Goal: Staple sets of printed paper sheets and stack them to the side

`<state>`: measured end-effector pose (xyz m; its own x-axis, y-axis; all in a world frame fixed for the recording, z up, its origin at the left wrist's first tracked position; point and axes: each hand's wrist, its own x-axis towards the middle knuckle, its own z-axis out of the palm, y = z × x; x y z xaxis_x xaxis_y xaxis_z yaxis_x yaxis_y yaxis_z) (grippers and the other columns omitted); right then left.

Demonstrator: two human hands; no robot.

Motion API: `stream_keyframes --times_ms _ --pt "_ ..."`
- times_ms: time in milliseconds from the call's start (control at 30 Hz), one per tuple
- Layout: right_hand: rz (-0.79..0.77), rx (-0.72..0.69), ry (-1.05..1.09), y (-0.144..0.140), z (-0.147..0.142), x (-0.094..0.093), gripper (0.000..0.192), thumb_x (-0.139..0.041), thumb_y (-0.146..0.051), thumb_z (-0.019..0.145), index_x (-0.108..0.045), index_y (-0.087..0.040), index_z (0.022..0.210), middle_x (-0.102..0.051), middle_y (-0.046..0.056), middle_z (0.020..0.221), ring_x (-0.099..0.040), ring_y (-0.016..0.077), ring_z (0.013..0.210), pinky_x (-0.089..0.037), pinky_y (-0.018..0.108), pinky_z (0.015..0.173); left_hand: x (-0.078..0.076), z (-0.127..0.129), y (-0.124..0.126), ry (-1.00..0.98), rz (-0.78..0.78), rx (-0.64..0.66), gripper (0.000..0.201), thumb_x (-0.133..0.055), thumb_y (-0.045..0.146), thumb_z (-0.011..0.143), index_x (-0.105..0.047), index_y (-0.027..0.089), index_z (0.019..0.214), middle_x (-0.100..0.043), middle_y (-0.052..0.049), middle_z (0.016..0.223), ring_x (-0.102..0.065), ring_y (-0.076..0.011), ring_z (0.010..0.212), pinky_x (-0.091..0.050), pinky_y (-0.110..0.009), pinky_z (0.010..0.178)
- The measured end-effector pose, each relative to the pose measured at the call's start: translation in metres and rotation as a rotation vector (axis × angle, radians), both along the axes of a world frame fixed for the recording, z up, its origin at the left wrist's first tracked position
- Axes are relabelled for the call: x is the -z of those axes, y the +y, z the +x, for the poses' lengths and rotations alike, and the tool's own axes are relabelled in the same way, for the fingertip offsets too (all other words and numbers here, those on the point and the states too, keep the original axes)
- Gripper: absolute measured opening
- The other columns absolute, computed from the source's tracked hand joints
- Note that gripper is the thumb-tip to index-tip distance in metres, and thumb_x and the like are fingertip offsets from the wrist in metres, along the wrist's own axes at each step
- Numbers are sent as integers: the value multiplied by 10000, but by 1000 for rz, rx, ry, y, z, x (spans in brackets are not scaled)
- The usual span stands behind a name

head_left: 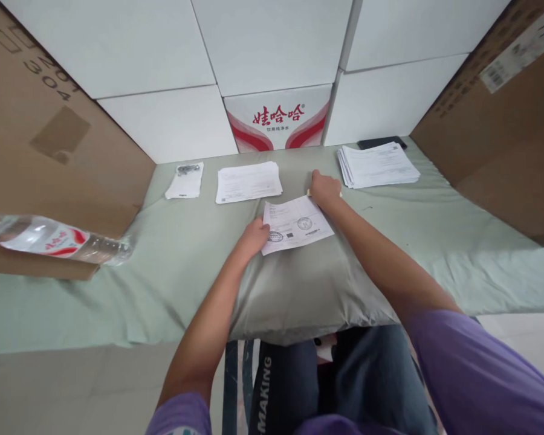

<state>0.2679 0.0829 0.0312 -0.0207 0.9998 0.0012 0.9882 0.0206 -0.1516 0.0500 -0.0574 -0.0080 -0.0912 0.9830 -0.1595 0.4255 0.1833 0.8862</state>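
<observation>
Pale green cloth (172, 254) covers the low bench, walled in by white cartons (272, 42) at the back and brown cardboard boxes (49, 121) at either side, one carton printed with a red logo (278, 118). At the middle lies a stamped printed sheet (297, 223), tilted a little, resting on a grey poly mailer bag (299, 284) that runs from the sheet down to the person's lap. The left hand (252, 237) has its grip curled on the sheet's lower left corner, fingers pressed down onto the paper and bag rather than spread; the right hand (325, 187) is closed at the sheet's upper right corner, touching the bag's far edge, though whether it pinches paper, bag or a small item under it cannot be told. To handle the sheet well, I judge that both corners should be kept flat and moved together, since the slick bag beneath could let the paper slide or crease. Beyond the hands, a stack of papers (248, 181) lies just behind the sheet, a thicker stack of forms (377, 164) sits to the right with a dark phone (381, 142) touching its far side, and a small packet (185, 180) lies to the left. A water bottle (49, 238) juts in from the left edge, well apart from the hands. Nothing stands between the hands and the sheet; the near stack is the closest thing that could be knocked.
</observation>
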Motion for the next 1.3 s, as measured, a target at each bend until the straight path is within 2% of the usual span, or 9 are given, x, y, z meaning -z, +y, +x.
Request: stream_keyframes --times_ms 133,300,500,600,733,967,1133,1300 --pt "5 28 -41 -3 -5 -2 362 -508 -132 928 -571 -137 1284 -679 220 1250 -595 334 1221 -369 440 990 4 -4 5 -90 -1 -2 396 -592 179 793 -741 183 1160 -771 -103 1189 -679 -314 1215 -486 -494 1116" --pt "-30 66 -14 -4 -10 0 343 -450 -100 954 -619 -121 1252 -699 208 1207 -645 305 1156 -346 433 998 7 -7 8 -181 -35 -48 402 -578 158 784 -749 159 1147 -783 -99 1160 -706 -289 1172 -500 -462 1105" --pt "-63 33 13 -5 -4 -1 336 -521 -133 926 -648 -136 1238 -725 192 1175 -673 285 1114 -383 397 957 7 -8 10 -185 3 -46 357 -604 164 764 -770 174 1080 -804 -89 1052 -721 -291 1134 -528 -464 1068" --pt "7 43 63 -4 0 3 297 -501 -153 949 -683 -139 1183 -737 194 1131 -693 279 1053 -414 372 900 8 -9 10 -114 37 -50 350 -613 177 761 -771 189 1073 -800 -90 1075 -718 -302 1135 -533 -476 1055" --pt "148 141 147 -3 1 14 329 -409 -167 989 -723 -156 1084 -742 180 1071 -690 281 995 -417 346 812 7 -10 8 -41 62 -32 345 -599 202 789 -763 191 1092 -790 -94 1118 -712 -301 1136 -519 -463 1062" --pt "299 194 236 -8 2 18 334 -377 -164 995 -711 -148 991 -731 161 999 -617 236 904 -313 326 729 -5 -11 4 83 69 -57 395 -550 220 841 -733 189 1190 -775 -86 1163 -699 -291 1132 -513 -446 1058" --pt "328 152 295 -7 9 17 337 -363 -185 1002 -699 -164 993 -731 156 1039 -585 224 907 -277 333 710 -10 -22 4 146 105 -98 398 -520 238 874 -726 177 1209 -768 -98 1175 -688 -295 1151 -491 -444 1082" --pt "284 31 321 -6 15 16 363 -363 -213 981 -724 -216 946 -734 113 1007 -621 277 1001 -357 335 729 -3 -33 10 90 117 -165 409 -549 265 871 -723 172 1229 -760 -106 1204 -684 -305 1167 -482 -458 1091"
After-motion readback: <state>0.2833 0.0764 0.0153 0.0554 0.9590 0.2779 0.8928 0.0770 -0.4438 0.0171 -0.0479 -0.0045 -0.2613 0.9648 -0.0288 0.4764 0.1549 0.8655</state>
